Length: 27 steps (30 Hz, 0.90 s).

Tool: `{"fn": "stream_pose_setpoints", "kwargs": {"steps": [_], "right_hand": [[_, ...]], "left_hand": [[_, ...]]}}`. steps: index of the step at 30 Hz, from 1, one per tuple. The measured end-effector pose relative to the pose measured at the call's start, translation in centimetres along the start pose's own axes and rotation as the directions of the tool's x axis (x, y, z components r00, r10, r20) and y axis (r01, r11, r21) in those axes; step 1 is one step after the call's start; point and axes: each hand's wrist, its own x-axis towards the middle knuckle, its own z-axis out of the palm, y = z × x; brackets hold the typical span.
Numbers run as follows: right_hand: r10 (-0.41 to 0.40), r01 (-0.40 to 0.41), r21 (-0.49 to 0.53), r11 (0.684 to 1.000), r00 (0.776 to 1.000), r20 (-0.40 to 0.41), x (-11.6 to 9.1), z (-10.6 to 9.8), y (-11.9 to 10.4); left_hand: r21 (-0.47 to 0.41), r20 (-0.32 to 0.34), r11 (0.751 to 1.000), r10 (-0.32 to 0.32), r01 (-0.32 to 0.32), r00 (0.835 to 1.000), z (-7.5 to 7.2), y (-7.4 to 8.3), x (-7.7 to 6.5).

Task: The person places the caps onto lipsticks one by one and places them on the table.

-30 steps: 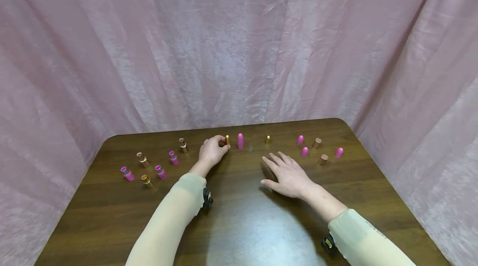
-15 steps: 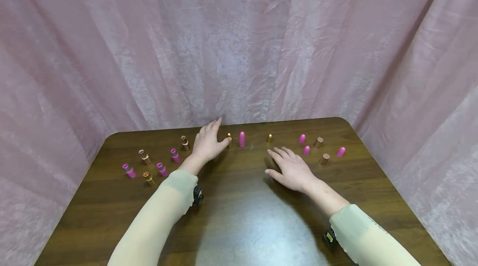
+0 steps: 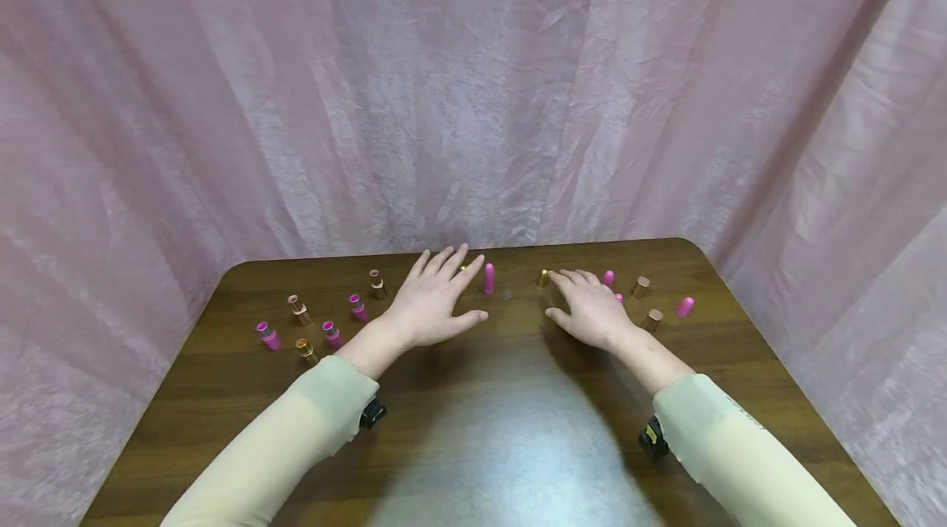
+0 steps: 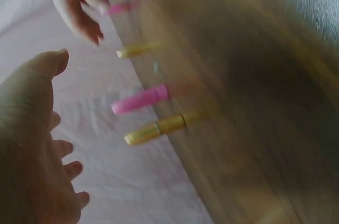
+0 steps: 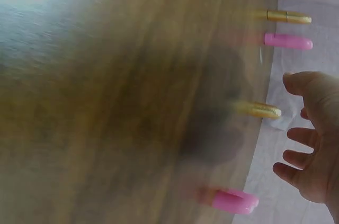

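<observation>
My left hand (image 3: pixel 432 305) is over the table with its fingers spread, holding nothing. Behind its fingers in the head view, a closed gold lipstick is mostly hidden; the left wrist view shows this gold lipstick (image 4: pixel 156 130) upright beside a closed pink lipstick (image 4: pixel 140 100). That pink lipstick (image 3: pixel 489 279) stands just right of the left fingertips. My right hand (image 3: pixel 592 309) is extended with nothing in its grasp, its index fingertip close to a gold lipstick cap (image 3: pixel 543 277). Pink caps (image 3: pixel 608 278) are partly covered by the right hand.
Uncapped pink lipstick tubes (image 3: pixel 332 335), rose-gold tubes (image 3: pixel 299 311) and one gold tube (image 3: pixel 307 351) stand on the left of the wooden table (image 3: pixel 473 461). To the right are rose-gold caps (image 3: pixel 641 287) and another pink cap (image 3: pixel 685 307). A pink curtain (image 3: pixel 473 99) hangs behind.
My left hand has let go of the gold lipstick, spread its fingers and drawn back towards me and right. The right hand has moved forward, closer to the gold cap.
</observation>
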Motion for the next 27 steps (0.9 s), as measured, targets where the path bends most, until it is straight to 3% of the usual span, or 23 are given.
{"fn": "stream_pose_setpoints", "kwargs": {"steps": [9,15,20,27], "right_hand": [[0.072,-0.072,-0.002,0.997,0.997,0.031,2.7,-0.2,1.0],[0.054,-0.052,-0.025,0.998,0.997,0.056,4.2,0.1,1.8],[0.042,-0.038,-0.045,0.998,0.994,0.099,5.5,0.4,2.2],[-0.009,0.02,-0.085,0.996,0.991,0.131,7.1,0.4,1.4]], "left_hand": [[0.03,0.076,0.993,0.115,-0.118,0.99,0.4,3.3,-2.4],[0.058,0.105,0.983,0.165,-0.172,0.981,1.7,5.5,-3.1],[0.04,0.11,0.984,0.166,-0.171,0.98,2.9,7.0,-2.6],[0.018,0.142,0.993,0.115,-0.118,0.983,4.3,8.2,-0.7]]}}
